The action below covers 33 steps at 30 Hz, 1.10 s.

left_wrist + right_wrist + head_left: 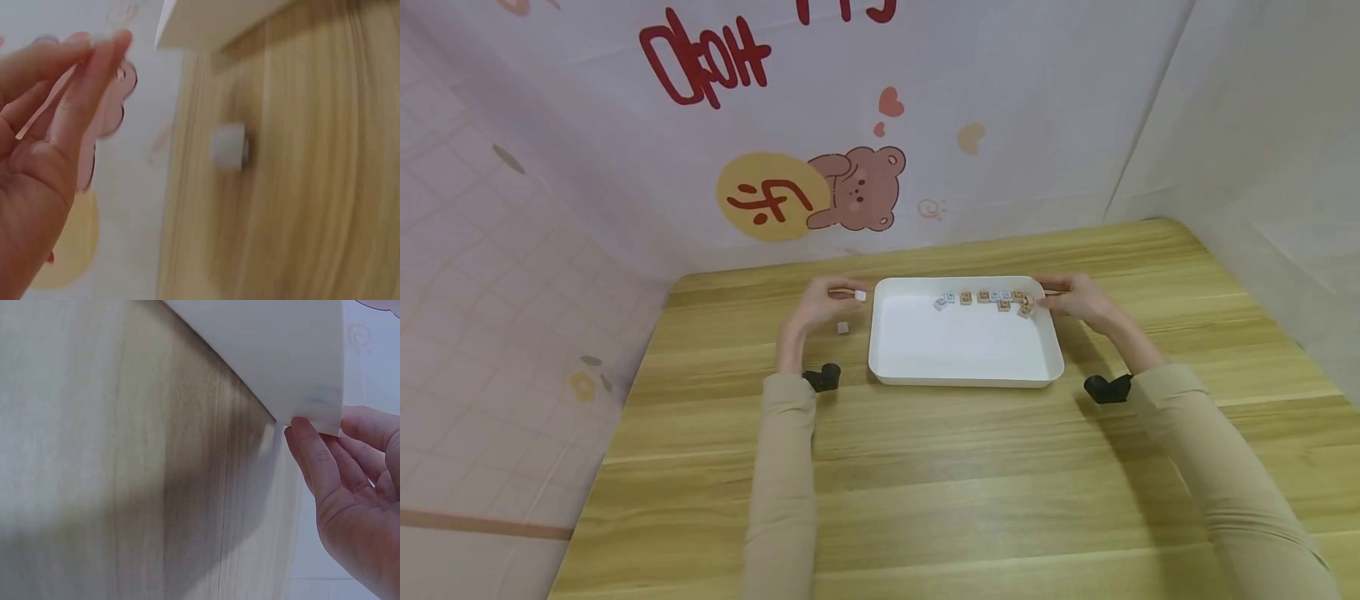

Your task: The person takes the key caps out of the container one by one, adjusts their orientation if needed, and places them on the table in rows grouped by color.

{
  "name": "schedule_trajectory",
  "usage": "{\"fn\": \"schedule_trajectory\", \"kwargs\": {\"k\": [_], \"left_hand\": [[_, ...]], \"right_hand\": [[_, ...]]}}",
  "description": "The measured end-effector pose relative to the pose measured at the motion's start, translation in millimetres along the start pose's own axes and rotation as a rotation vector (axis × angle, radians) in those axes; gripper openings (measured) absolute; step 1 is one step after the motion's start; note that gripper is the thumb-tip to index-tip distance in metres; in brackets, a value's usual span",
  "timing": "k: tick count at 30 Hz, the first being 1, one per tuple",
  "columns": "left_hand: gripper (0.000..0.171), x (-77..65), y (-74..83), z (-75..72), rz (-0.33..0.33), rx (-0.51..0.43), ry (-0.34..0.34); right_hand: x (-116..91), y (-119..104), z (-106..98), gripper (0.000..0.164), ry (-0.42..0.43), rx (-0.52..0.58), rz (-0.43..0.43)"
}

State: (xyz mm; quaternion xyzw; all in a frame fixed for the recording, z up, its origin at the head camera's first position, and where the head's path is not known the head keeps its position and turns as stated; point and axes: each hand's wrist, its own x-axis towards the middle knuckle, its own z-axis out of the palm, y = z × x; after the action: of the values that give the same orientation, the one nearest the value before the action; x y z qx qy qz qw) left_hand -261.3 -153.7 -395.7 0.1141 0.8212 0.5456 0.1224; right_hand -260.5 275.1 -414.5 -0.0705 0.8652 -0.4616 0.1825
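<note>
Between thumb and fingertips my left hand (826,305) pinches a small white keycap (860,295), just off the left rim of a shallow white tray (962,354). On the wood below that hand lies a second white keycap (842,327), blurred in the left wrist view. My right hand (1077,298) grips the tray's far right corner; in the right wrist view the thumb is at the rim and the fingers (310,450) lie against the outer wall. Along the tray's far side several white keycaps (950,297) and orange-brown keycaps (1003,306) form a loose row.
The wooden table (955,475) meets a printed cloth backdrop (1037,175) behind the tray. Black wrist mounts (822,377) stick out from both wrists, low beside the tray. Pale cloth also hangs at the left and right.
</note>
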Motion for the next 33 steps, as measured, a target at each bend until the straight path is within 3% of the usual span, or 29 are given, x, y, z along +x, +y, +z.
{"fn": "schedule_trajectory", "kwargs": {"k": [5, 10, 14, 19, 26, 33], "left_hand": [[0.035, -13.2, -13.0, -14.8, -0.072, -0.030, 0.081], [0.033, -23.8, -31.7, -26.6, -0.153, 0.074, 0.130], [0.031, -27.8, -45.7, -29.0, -0.194, 0.150, 0.124], [0.032, -27.8, -54.9, -25.5, -0.186, 0.196, 0.122], [0.029, -28.8, -54.4, -24.1, -0.182, 0.294, 0.149], [0.030, -28.9, -54.9, -25.5, -0.165, 0.307, 0.140]], "right_hand": [[0, 0, 0, 0.056, 0.002, 0.003, 0.003], [0, -1, 1, 0.056, 0.002, -0.006, 0.006], [0, -1, 0, 0.057, 0.005, -0.016, 0.008], [0, -2, 0, 0.057, 0.004, -0.014, 0.011], [-1, -2, 1, 0.056, 0.007, -0.022, 0.014], [-1, -2, 0, 0.056, 0.015, -0.018, 0.010]]}}
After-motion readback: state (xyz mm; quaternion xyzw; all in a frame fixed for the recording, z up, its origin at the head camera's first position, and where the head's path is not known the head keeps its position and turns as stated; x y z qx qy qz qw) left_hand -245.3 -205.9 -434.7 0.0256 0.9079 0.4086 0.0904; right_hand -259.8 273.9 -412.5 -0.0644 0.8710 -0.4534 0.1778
